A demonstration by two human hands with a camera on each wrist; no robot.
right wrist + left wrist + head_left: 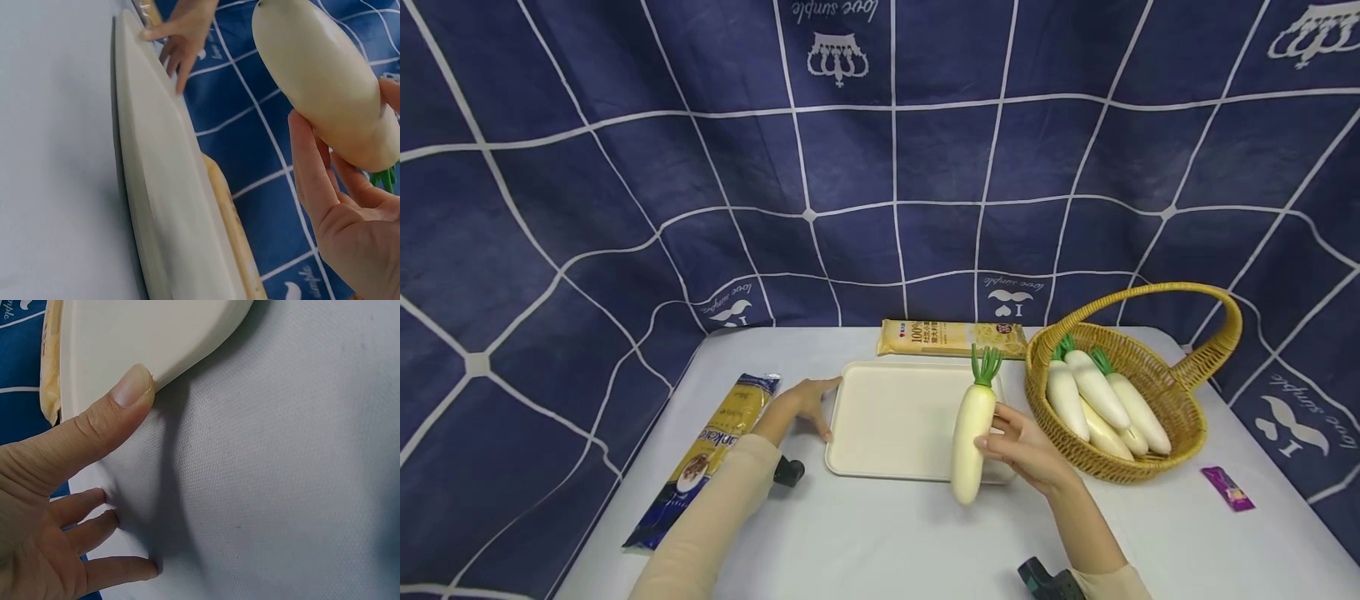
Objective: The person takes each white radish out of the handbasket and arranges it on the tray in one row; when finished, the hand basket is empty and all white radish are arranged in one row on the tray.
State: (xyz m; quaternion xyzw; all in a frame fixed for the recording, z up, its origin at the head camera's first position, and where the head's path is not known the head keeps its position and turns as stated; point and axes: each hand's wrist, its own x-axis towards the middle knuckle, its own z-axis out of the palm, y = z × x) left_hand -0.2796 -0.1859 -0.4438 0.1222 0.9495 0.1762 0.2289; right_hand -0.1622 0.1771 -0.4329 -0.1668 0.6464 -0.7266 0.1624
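A white radish with a green leafy top is held up over the right part of a cream tray. My right hand grips it between thumb and fingers; the right wrist view shows the radish clear of the tray. At the tray's left end is my left hand, its fingers spread. In the left wrist view the thumb touches the tray's rim, while the other fingers extend over the tabletop. Right of the tray, a wicker basket contains several more white radishes.
Behind the tray lies a yellow pasta packet. A blue and gold packet lies beside the left forearm. Near the basket is a small purple sachet. A blue gridded cloth hangs behind the white table.
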